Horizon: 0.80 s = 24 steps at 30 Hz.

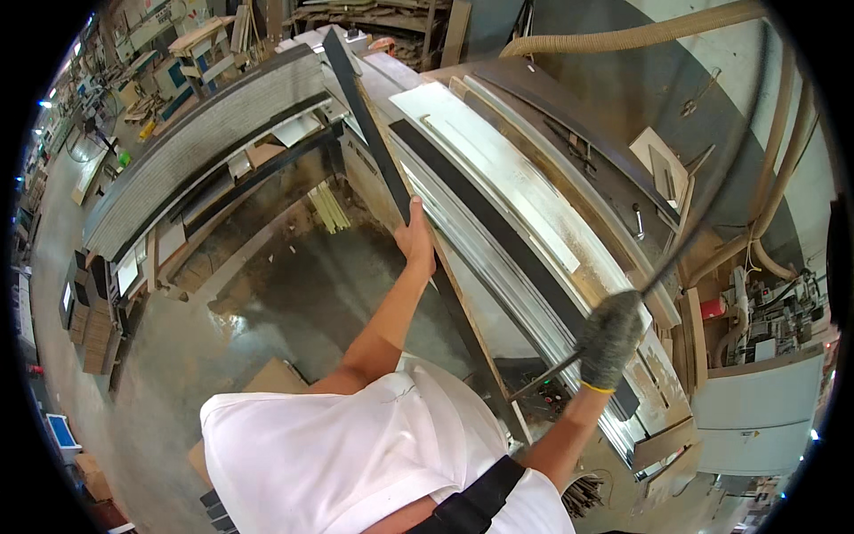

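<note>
My bare left hand (414, 240) is closed on the edge of a long, narrow dark board (374, 120), its thumb laid along the face. The board slants from the far side down toward my body, beside the machine's metal rails. On my right hand (610, 340) is a grey work glove with a yellow cuff. It is closed around a thin, dark, bendy-looking strip (712, 209), which reaches up past the far right and pokes out below the fist. Beneath the right hand lies the machine bed, with a black strip (498, 222) and a white, dusty panel (498, 169).
A ribbed sliding table (205, 133) extends to the far left. Stacked dark boards (93, 329) stand at left. Tan flexible hoses (632, 28) hang at the far right, above a wrench (638, 221). A grey cabinet (756, 418) stands at right.
</note>
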Motion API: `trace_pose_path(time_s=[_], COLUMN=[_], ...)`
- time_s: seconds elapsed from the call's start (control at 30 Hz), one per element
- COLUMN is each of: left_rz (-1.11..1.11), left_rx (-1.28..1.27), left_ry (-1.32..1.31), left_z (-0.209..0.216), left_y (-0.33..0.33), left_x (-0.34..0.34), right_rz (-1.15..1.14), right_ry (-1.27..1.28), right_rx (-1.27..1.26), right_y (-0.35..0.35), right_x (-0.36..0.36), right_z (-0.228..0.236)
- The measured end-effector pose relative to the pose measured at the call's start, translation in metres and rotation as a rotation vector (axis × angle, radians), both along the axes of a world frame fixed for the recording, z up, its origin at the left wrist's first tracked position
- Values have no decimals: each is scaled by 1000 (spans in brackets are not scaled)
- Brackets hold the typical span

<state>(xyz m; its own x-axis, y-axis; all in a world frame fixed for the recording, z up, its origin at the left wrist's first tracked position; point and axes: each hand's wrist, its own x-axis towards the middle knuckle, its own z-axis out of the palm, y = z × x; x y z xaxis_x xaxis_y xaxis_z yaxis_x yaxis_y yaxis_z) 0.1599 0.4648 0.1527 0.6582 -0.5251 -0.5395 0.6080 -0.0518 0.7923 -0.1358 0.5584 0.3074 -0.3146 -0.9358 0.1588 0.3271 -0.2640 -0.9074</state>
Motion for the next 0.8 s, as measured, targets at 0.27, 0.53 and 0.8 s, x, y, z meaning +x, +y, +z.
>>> trace_pose_path(time_s=[0.27, 0.53, 0.8], left_rz=[168, 157, 213], left_rx=[-461, -424, -505], left_ry=[134, 108, 95], left_z=[-6, -25, -18], left_y=[6, 26, 45], left_x=[44, 104, 124], right_rz=[-7, -506, -1257], right_ry=[-163, -10, 11], right_rx=[-154, -453, -28], right_y=[101, 252, 259], right_x=[-191, -313, -236], right_z=[59, 36, 53])
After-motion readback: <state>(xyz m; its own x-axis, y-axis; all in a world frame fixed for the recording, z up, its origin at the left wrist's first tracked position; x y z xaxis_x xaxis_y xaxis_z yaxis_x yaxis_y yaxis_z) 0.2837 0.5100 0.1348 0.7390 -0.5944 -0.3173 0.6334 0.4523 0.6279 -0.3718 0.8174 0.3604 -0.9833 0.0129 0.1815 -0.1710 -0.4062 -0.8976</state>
